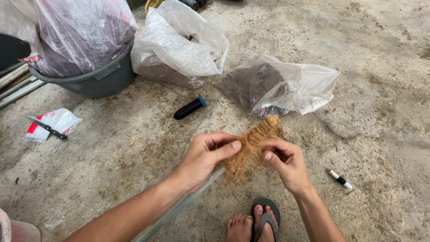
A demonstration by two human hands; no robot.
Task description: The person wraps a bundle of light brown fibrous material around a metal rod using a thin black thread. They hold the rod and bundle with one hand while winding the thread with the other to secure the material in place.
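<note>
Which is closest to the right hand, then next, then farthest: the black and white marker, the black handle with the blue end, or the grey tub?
From the right hand:
1. Black and white marker, on the floor just to its right.
2. Black handle with the blue end, up and left, past the fibre bundle.
3. Grey tub, far upper left.

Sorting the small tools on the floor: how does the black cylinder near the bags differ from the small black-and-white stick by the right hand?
The black cylinder is thick, with a blue end cap; the black-and-white stick is thin, with a white tip. The cylinder lies near the plastic bags; the stick lies right of the right hand. Both lie flat on the concrete floor, untouched.
</note>
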